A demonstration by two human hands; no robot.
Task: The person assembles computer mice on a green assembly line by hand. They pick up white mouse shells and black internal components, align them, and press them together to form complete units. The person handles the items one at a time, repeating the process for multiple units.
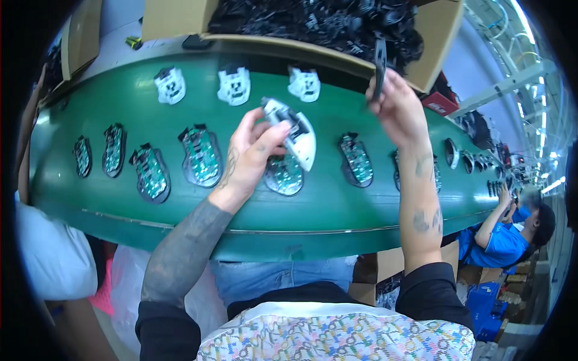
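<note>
My left hand (pixel 248 147) is raised above the middle of the green surface, its fingers closed on a white mouse shell (pixel 306 149) that it holds tilted. Just below the shell, a mouse base with a green circuit board (pixel 284 177) lies partly covered by it. Farther right, near the front edge of the big cardboard box, my right hand (pixel 398 111) pinches a thin black plastic part (pixel 379 69), held upright. Three more white mouse shells (pixel 233 87) lie in a row at the far side.
Several mouse bases with circuit boards (pixel 201 159) line the green conveyor belt (pixel 313 210). A cardboard box (pixel 289 43) full of black plastic parts (pixel 313 21) stands beyond it. A co-worker in blue (pixel 503 243) works at the right; another person's white sleeve (pixel 54 253) shows at the left.
</note>
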